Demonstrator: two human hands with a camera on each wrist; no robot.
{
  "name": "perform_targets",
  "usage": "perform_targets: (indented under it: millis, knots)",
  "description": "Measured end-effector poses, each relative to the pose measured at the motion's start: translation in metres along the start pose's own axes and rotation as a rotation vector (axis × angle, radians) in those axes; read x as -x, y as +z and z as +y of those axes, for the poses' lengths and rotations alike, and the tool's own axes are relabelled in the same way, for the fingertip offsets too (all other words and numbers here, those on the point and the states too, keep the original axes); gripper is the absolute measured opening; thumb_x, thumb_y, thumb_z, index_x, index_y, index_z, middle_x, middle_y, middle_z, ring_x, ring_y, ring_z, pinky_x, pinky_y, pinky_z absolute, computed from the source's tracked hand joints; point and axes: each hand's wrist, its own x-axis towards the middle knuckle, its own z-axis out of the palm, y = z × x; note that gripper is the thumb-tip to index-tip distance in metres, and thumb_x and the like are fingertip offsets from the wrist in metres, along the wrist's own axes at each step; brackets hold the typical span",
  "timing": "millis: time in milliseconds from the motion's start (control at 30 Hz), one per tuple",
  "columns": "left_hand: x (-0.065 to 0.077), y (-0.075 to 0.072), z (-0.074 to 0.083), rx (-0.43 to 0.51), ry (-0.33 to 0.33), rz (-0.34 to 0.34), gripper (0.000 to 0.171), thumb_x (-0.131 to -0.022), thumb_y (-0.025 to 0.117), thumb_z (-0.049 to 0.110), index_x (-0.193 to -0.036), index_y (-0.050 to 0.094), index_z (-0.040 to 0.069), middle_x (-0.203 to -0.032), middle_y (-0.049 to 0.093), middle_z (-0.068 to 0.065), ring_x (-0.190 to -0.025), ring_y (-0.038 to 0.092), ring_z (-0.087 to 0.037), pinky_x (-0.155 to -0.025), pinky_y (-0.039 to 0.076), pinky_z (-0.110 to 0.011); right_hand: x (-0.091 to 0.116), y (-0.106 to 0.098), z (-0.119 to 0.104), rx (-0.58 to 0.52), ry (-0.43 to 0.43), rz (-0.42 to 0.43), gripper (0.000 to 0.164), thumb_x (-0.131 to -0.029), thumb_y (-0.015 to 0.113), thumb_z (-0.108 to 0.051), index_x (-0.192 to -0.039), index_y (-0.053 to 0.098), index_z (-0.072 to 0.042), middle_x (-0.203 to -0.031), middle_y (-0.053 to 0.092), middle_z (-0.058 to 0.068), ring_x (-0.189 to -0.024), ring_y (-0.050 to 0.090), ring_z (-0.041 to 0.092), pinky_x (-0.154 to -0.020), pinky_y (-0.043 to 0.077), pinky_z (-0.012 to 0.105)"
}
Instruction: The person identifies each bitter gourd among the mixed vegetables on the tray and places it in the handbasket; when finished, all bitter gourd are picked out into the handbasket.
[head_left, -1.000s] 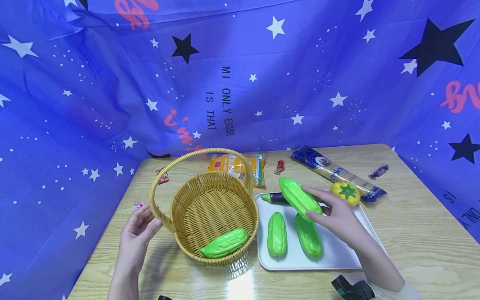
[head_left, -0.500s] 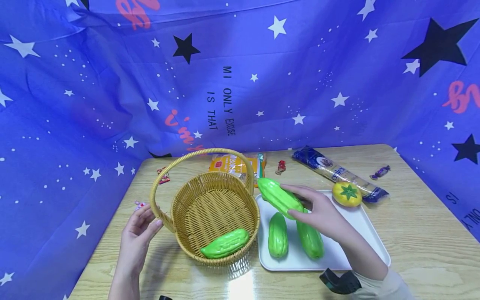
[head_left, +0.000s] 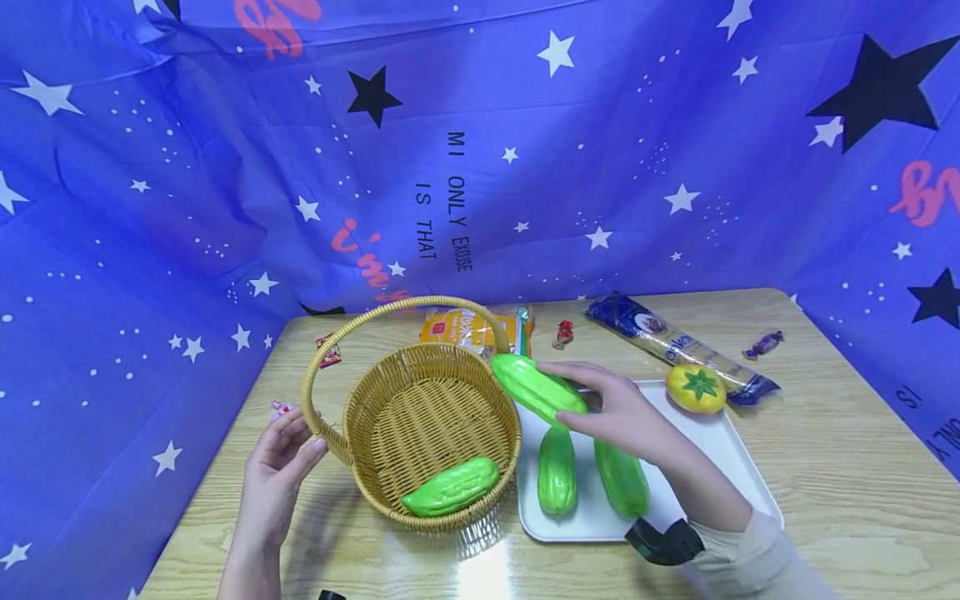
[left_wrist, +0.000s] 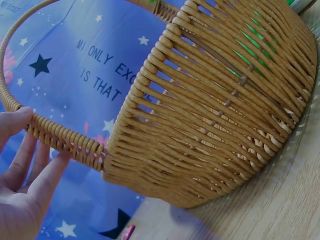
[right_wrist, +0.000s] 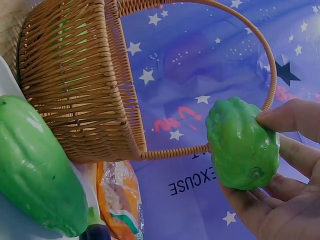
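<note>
in the head view, the right hand (head_left: 618,412), right of centre, grasps a green ridged vegetable (head_left: 536,392), thumb on its near side and fingers on its far side. the held vegetable is above the white tray (head_left: 708,429), its left tip overlapping the right rim of the wicker basket (head_left: 442,417); whether the two touch cannot be told.

the left hand (head_left: 273,475), at lower left, pinches the base of the arched handle (head_left: 405,305) between thumb and fingers, as the left wrist view shows too. the basket stands upright at lower centre, with a second green vegetable (head_left: 452,487) lying inside against its near wall.

on the tray at lower right lie a third green vegetable (head_left: 557,475) and a fourth green vegetable (head_left: 622,479), side by side. a yellow fruit (head_left: 696,387) with a green leaf top sits at the tray's upper right corner, beside a long blue-ended packet (head_left: 678,346). behind the basket is an orange packet (head_left: 468,329), with a red candy (head_left: 564,334) to its right.
</note>
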Motion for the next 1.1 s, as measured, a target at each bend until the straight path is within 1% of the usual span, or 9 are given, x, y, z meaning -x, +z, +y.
perform_targets:
  millis: [67, 167, 300, 433, 567, 700, 800, 967, 1100]
  knots:
    - [0.0, 0.0, 0.0, 0.0, -0.002, 0.001, 0.044, -0.087, 0.05, -0.018, -0.124, 0.052, 0.005, -0.11, 0.066, 0.007, -0.102, 0.061, -0.005, -0.085, 0.055, -0.017, -0.003, 0.001, -0.001, 0.005, 0.003, -0.013, 0.056, -0.084, 0.07, -0.015, -0.136, 0.05, -0.021, -0.141, 0.048, 0.011, -0.12, 0.053, 0.029, -0.099, 0.051, 0.042]
    - [0.0, 0.001, 0.0, 0.005, -0.002, 0.001, 0.043, -0.086, 0.051, -0.017, -0.123, 0.052, 0.005, -0.111, 0.066, 0.005, -0.102, 0.061, -0.005, -0.085, 0.055, -0.018, -0.009, 0.002, 0.0, 0.003, -0.013, -0.035, 0.056, -0.084, 0.069, -0.015, -0.135, 0.05, -0.022, -0.142, 0.048, 0.01, -0.121, 0.053, 0.029, -0.099, 0.051, 0.042]
    - [0.0, 0.0, -0.001, 0.009, -0.001, -0.002, 0.043, -0.086, 0.051, -0.017, -0.123, 0.053, 0.006, -0.111, 0.066, 0.005, -0.102, 0.061, -0.005, -0.086, 0.055, -0.018, -0.017, 0.004, 0.0, -0.01, -0.038, -0.072, 0.055, -0.085, 0.068, -0.014, -0.136, 0.05, -0.02, -0.142, 0.046, 0.014, -0.121, 0.053, 0.031, -0.096, 0.053, 0.041]
    - [0.0, 0.0, -0.001, 0.009, 0.0, -0.004, 0.044, -0.086, 0.051, -0.017, -0.123, 0.053, 0.006, -0.111, 0.066, 0.006, -0.102, 0.061, -0.005, -0.086, 0.055, -0.018, -0.024, 0.006, -0.001, -0.015, -0.037, -0.099, 0.055, -0.085, 0.068, -0.014, -0.136, 0.05, -0.019, -0.142, 0.046, 0.014, -0.12, 0.053, 0.031, -0.095, 0.053, 0.039]
    - [0.0, 0.0, -0.001, 0.011, 0.005, -0.004, 0.044, -0.086, 0.051, -0.017, -0.123, 0.052, 0.006, -0.111, 0.066, 0.005, -0.102, 0.061, -0.005, -0.086, 0.055, -0.018, -0.031, 0.008, -0.004, -0.036, -0.027, -0.131, 0.055, -0.084, 0.068, -0.013, -0.136, 0.05, -0.02, -0.141, 0.048, 0.012, -0.114, 0.056, 0.027, -0.091, 0.055, 0.034]
    - [0.0, 0.0, -0.001, 0.018, 0.011, -0.005, 0.044, -0.085, 0.051, -0.018, -0.123, 0.053, 0.006, -0.112, 0.066, 0.004, -0.102, 0.061, -0.005, -0.086, 0.055, -0.018, -0.039, 0.01, -0.007, -0.058, -0.042, -0.171, 0.055, -0.085, 0.067, -0.012, -0.136, 0.05, -0.02, -0.138, 0.05, 0.011, -0.107, 0.058, 0.023, -0.089, 0.054, 0.031]
    - [0.0, 0.0, -0.001, 0.029, 0.016, -0.009, 0.045, -0.085, 0.051, -0.019, -0.122, 0.053, 0.006, -0.111, 0.066, 0.004, -0.102, 0.061, -0.006, -0.086, 0.055, -0.019, -0.044, 0.013, -0.009, -0.045, -0.057, -0.19, 0.054, -0.085, 0.066, -0.011, -0.136, 0.05, -0.02, -0.136, 0.052, 0.009, -0.106, 0.057, 0.02, -0.089, 0.052, 0.031]
    - [-0.001, 0.0, -0.001, 0.034, 0.022, -0.017, 0.045, -0.085, 0.05, -0.019, -0.122, 0.053, 0.007, -0.112, 0.066, 0.003, -0.102, 0.062, -0.006, -0.086, 0.055, -0.018, -0.052, 0.017, -0.013, -0.002, -0.068, -0.206, 0.055, -0.084, 0.066, -0.014, -0.136, 0.05, -0.023, -0.134, 0.054, 0.006, -0.105, 0.056, 0.019, -0.09, 0.051, 0.033]
    - [-0.001, 0.0, -0.001, 0.026, 0.021, -0.017, 0.045, -0.085, 0.05, -0.019, -0.122, 0.053, 0.007, -0.111, 0.066, 0.003, -0.101, 0.062, -0.005, -0.085, 0.055, -0.018, -0.059, 0.02, -0.013, -0.004, -0.071, -0.227, 0.054, -0.085, 0.065, -0.016, -0.136, 0.05, -0.025, -0.138, 0.053, 0.004, -0.111, 0.056, 0.021, -0.092, 0.05, 0.037]
